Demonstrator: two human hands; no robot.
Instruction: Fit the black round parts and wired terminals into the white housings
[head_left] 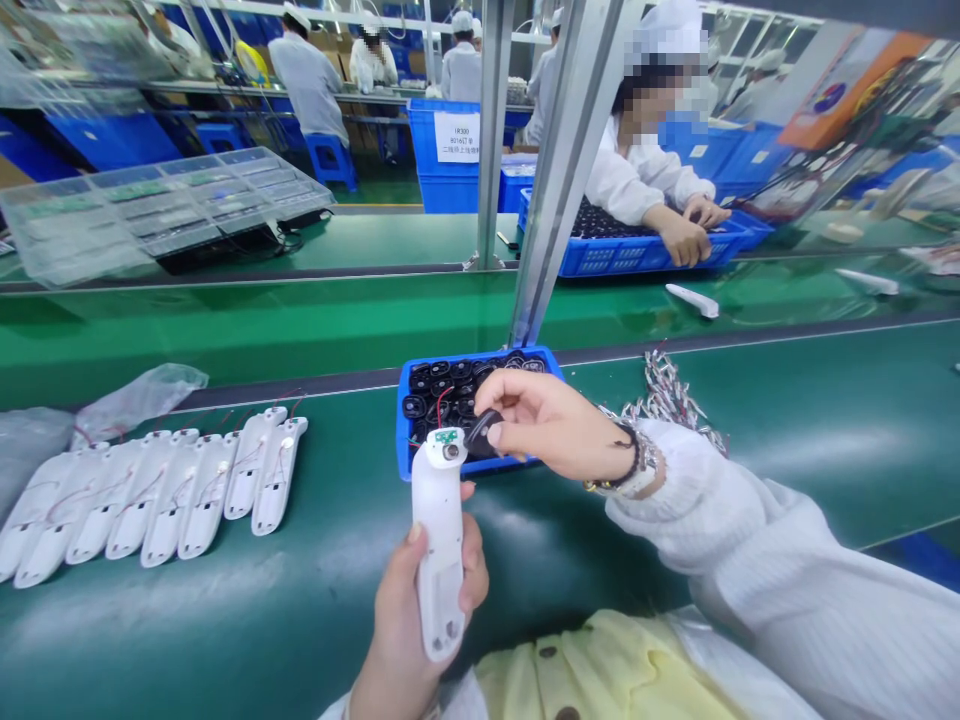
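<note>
My left hand point(420, 590) is wrapped around a white thermometer housing point(439, 530), held upright over the green bench. At the housing's top end a small green circuit board and a round sensor show, with a red wire rising from them. My right hand point(547, 425) pinches a black plastic cap point(484, 435) between thumb and fingers, right beside the housing's top; whether the two touch I cannot tell. Behind both hands stands a blue tray point(406, 400) filled with black caps point(439, 385) of the same kind, partly covered by my right hand.
White housings point(202, 500) with red wires lie in a row at the left, near clear plastic bags point(142, 400). A heap of small wired parts point(671, 390) lies right of the tray. A metal post point(559, 180) rises behind. Across the belt point(300, 335), a co-worker point(645, 180) reaches over a blue crate point(637, 258).
</note>
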